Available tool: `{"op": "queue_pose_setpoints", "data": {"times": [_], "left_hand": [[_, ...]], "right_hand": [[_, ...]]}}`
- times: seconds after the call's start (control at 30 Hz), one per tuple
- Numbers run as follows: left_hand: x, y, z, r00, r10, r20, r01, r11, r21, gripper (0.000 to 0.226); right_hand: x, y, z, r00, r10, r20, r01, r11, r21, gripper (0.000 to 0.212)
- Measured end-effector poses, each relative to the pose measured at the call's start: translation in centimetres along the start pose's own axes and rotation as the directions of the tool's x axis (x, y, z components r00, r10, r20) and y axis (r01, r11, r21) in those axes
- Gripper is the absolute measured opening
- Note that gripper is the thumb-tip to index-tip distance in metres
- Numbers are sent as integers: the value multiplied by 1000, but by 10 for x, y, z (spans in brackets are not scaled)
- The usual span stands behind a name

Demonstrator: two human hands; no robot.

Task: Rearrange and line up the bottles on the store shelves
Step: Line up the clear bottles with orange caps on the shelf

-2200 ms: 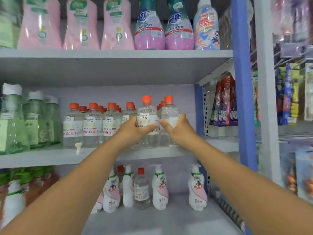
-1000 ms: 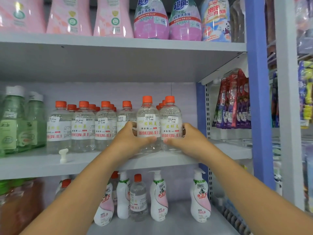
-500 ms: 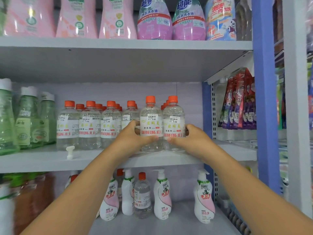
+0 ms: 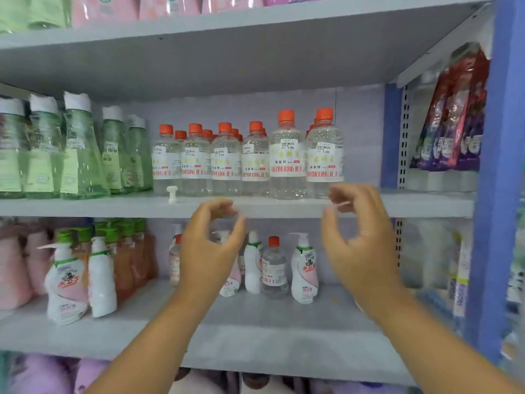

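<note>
Left hand [image 4: 211,251] and right hand [image 4: 359,245] are hovering below the middle shelf [image 4: 426,204], fingers loosely curled, grasping nothing; orange-capped bottles [image 4: 287,157] are holding clear liquid.

At two o'clock we see red and purple hanging packets [image 4: 454,115] behind a blue upright post [image 4: 500,166]; just left of them runs a perforated metal strip [image 4: 404,137]. Near ten o'clock from centre we find a small white plastic piece [image 4: 172,193] standing upright; at nine o'clock, blurred pink soft packs [image 4: 17,268]; the pale lilac back panel [image 4: 360,132] lies behind.
</note>
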State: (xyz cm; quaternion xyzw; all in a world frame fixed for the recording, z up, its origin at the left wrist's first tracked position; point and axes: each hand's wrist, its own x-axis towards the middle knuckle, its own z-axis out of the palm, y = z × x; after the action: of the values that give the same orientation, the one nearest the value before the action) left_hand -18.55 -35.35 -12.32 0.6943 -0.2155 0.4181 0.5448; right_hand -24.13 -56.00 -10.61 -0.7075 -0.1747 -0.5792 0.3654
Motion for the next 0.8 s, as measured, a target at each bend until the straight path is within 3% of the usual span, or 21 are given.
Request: {"op": "queue_pose_setpoints", "data": {"times": [0.03, 0.1, 0.17, 0.23, 0.3, 0.37, 0.43, 0.5, 0.6, 0.67, 0.73, 0.8], "left_hand": [[-14, -21, -5, 999, -44, -27, 44, 999, -2, 23], [-30, -73, -11, 978, -206, -37, 207, 978, 2, 21], [-31, -128, -16, 927, -372, -41, 373, 928, 25, 19], [-26, -174, -23, 882, -470, -37, 471, 879, 69, 16], [-12, -208, -31, 853, -518, -59, 522, 849, 80, 18], [12, -239, -40, 826, -551, -124, 559, 828, 40, 20], [40, -264, -48, 786, -603, -137, 617, 782, 93, 41], [59, -284, -52, 736, -676, -32, 676, 731, 96, 67], [64, -314, -55, 702, -698, 143, 696, 714, 70, 49], [62, -334, -54, 714, -679, 172, 673, 733, 97, 46], [61, -346, -55, 725, -665, 179, 648, 747, 147, 48], [61, -349, -56, 739, -643, 204, 631, 765, 126, 51]], "right_hand": [[-27, 1, 8, 998, -23, 60, 22, 1000, 6, 21], [-66, 19, 35, 965, 159, 211, -165, 986, 10, 21], [-84, 40, 67, 850, 418, 320, -435, 900, -20, 31], [-90, 67, 98, 735, 575, 361, -588, 804, -83, 30], [-90, 89, 126, 672, 659, 338, -622, 750, -225, 37], [-91, 107, 153, 655, 689, 310, -631, 724, -277, 39], [-93, 120, 179, 646, 708, 284, -651, 706, -278, 40], [-97, 132, 203, 631, 743, 220, -688, 668, -284, 53], [-117, 175, 229, 603, 786, 139, -741, 616, -268, 79], [-125, 185, 238, 599, 790, 130, -758, 612, -226, 67], [-119, 162, 238, 620, 780, 88, -753, 622, -216, 35], [-116, 153, 237, 617, 783, 76, -755, 616, -223, 19]]}}
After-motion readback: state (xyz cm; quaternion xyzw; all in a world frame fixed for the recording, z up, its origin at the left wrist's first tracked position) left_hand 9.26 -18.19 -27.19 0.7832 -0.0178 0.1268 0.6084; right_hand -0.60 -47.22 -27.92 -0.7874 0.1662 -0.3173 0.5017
